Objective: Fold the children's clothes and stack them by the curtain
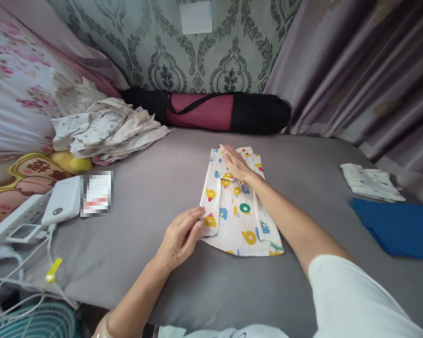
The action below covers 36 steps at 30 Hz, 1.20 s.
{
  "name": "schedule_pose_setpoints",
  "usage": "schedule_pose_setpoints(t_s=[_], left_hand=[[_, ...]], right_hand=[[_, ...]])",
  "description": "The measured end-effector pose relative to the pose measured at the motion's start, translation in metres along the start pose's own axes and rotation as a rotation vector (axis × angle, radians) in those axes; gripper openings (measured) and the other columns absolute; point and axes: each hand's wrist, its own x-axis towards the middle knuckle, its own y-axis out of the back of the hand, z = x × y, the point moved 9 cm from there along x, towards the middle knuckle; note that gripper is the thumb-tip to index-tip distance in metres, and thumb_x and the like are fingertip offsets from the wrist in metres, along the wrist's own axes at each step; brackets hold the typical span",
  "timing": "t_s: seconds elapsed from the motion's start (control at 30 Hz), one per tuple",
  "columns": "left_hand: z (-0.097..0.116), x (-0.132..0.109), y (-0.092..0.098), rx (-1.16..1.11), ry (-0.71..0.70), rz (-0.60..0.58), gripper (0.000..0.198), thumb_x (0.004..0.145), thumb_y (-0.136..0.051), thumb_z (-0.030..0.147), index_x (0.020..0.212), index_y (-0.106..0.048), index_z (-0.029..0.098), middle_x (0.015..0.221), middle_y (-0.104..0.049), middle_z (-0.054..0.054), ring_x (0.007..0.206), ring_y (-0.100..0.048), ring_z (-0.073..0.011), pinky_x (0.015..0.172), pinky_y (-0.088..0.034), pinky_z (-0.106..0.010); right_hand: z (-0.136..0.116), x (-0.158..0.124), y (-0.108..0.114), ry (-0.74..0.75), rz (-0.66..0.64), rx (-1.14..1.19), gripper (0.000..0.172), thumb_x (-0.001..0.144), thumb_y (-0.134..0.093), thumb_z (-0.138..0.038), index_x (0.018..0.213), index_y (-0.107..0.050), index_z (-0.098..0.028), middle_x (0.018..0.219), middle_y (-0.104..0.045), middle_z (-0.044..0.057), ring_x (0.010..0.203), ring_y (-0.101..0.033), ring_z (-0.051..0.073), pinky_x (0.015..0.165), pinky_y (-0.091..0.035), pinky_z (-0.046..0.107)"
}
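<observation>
A small white child's shirt (pixel 237 211) with coloured prints lies folded on the grey bed sheet (pixel 144 188). My left hand (pixel 181 237) rests at the shirt's near left edge, fingers together against the fabric. My right hand (pixel 236 164) lies flat on the shirt's far end near the collar, fingers stretched out and pressing down.
A heap of pale clothes (pixel 102 126) lies at the back left. A black and red roll bag (pixel 211 110) lies along the wall. A folded white garment (pixel 371 182) and a blue one (pixel 397 225) lie at right. A white power bank (pixel 62 201), a power strip (pixel 14 218) and cables sit at left.
</observation>
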Motion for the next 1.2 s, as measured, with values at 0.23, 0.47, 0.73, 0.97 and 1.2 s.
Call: schedule_pose_setpoints(t_s=[0.23, 0.47, 0.73, 0.97, 1.2], left_hand=[[-0.019, -0.001, -0.013, 0.095, 0.087, -0.014, 0.027, 0.097, -0.045, 0.025, 0.116, -0.062, 0.02, 0.119, -0.068, -0.008, 0.11, -0.064, -0.0195, 0.093, -0.053, -0.032], [0.002, 0.001, -0.023, 0.276, -0.079, -0.155, 0.027, 0.094, -0.052, 0.037, 0.108, -0.066, 0.02, 0.119, -0.065, -0.01, 0.112, -0.059, -0.0248, 0.097, -0.046, -0.042], [0.012, 0.012, -0.034, 0.408, -0.05, -0.364, 0.028, 0.091, -0.055, 0.047, 0.099, -0.067, 0.023, 0.101, -0.068, -0.007, 0.091, -0.059, -0.0218, 0.078, -0.039, -0.036], [0.015, 0.016, -0.042, 0.386, -0.08, -0.419, 0.031, 0.099, -0.041, 0.035, 0.086, -0.065, 0.02, 0.09, -0.068, -0.005, 0.083, -0.061, -0.0184, 0.071, -0.035, -0.032], [0.018, 0.024, -0.034, 0.198, -0.01, -0.372, 0.035, 0.099, -0.039, 0.037, 0.086, -0.067, 0.02, 0.089, -0.069, -0.005, 0.081, -0.062, -0.0162, 0.075, -0.043, -0.029]], right_hand=[[0.064, -0.134, 0.018, -0.097, -0.043, -0.089, 0.071, 0.097, -0.014, -0.055, 0.153, -0.025, -0.012, 0.159, -0.02, 0.013, 0.147, -0.014, 0.027, 0.119, -0.017, 0.049], [0.011, -0.235, 0.007, 0.055, -0.157, -0.18, 0.06, 0.101, -0.022, -0.045, 0.149, -0.031, -0.012, 0.157, -0.027, 0.013, 0.146, -0.022, 0.024, 0.119, -0.02, 0.048], [-0.033, -0.265, 0.029, 0.116, 0.024, -0.201, 0.019, 0.092, -0.054, -0.029, 0.106, -0.064, -0.019, 0.101, -0.064, 0.009, 0.095, -0.059, 0.024, 0.084, -0.048, 0.04], [-0.027, -0.259, 0.027, 0.145, 0.056, -0.208, 0.022, 0.096, -0.044, -0.016, 0.086, -0.063, -0.02, 0.084, -0.061, 0.005, 0.081, -0.059, 0.02, 0.073, -0.046, 0.033], [-0.021, -0.258, 0.037, 0.097, 0.065, -0.031, 0.023, 0.097, -0.045, -0.022, 0.093, -0.067, -0.023, 0.09, -0.067, 0.003, 0.084, -0.063, 0.017, 0.078, -0.049, 0.03]])
